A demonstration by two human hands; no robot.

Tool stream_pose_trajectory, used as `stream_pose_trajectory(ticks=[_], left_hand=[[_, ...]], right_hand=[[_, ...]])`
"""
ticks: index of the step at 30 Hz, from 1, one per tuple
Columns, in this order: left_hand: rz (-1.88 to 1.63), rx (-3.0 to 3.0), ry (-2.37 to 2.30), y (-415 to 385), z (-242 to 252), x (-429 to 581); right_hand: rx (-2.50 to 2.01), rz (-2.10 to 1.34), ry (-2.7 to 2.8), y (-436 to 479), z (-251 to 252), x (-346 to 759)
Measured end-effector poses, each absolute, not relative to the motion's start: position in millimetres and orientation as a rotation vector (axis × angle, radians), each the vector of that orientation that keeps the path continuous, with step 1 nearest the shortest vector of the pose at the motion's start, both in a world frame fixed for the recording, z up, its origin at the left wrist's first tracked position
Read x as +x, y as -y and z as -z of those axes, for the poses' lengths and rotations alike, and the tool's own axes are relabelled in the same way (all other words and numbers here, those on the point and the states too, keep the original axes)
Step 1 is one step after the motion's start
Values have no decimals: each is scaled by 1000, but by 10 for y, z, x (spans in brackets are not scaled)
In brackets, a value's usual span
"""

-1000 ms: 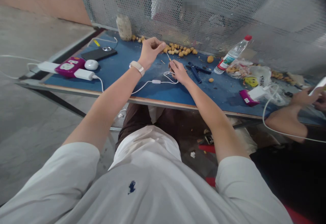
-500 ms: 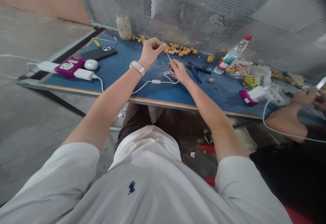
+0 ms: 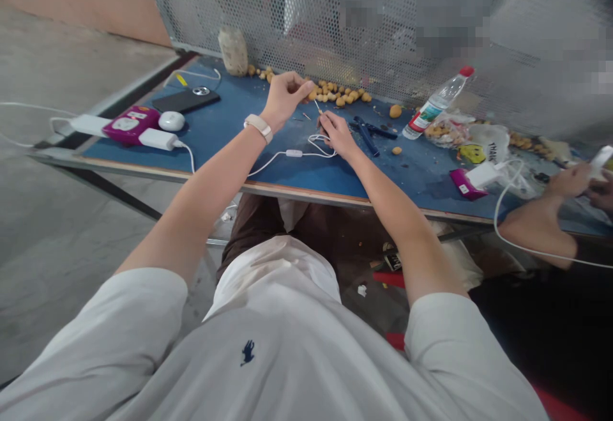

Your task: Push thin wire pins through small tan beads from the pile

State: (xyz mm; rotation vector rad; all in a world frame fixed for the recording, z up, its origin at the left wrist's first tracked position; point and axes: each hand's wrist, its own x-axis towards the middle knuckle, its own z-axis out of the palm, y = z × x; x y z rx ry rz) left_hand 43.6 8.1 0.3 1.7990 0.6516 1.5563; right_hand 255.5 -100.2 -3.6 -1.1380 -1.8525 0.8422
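Blue tabletop [image 3: 416, 172]: slim tool [image 3: 320, 110] in the right hand [image 3: 338, 135], tip toward the left hand [image 3: 286, 96]

Behind the table stands a perforated metal screen [image 3: 311, 12], with a row of round tan pieces [image 3: 342, 94] lying along its foot. The slim tool sits between the two hands, near the middle of the far half of the table. The right hand's fingers are closed around it, and its thin pale tip juts out to the far left, just short of the left hand's fingertips. The left hand is raised a little farther off and to the left, thumb and forefinger brought together; I cannot tell whether anything is pinched there.

A white cable [image 3: 320, 140] loops beside the right hand and runs left and nearer, through a small inline switch [image 3: 294, 153], to the table's near edge. Small thin slivers [image 3: 306, 115] lie on the surface between the hands. Just right of the right hand rests a dark blue hand tool [image 3: 368, 135], and farther right a clear bottle [image 3: 435, 107] with a red cap leans over.

On the left, a black phone [image 3: 179, 101] lies beyond a magenta power block [image 3: 125, 126], with a rounded white case [image 3: 171, 121] next to the block. At the far right, another person's hand [image 3: 569, 181] holds a white object [image 3: 599, 162], too blurred to name.
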Motion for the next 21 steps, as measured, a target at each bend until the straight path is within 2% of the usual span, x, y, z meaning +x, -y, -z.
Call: stream_pose_trajectory(ticks=[7, 12, 18, 21], left_hand=[[-1536, 1841, -603, 51, -107, 440], [-1270, 2072, -594, 265, -289, 419], [-1595, 1804, -666, -145, 19, 413], [-1650, 1751, -663, -231, 91, 423]], right_hand=[[-1121, -836, 1853, 946, 74, 2621], [-1158, -816, 1888, 908, 90, 2666], [-1145, -763, 1888, 916, 75, 2656], [-1168, -755, 1878, 933, 62, 2640]])
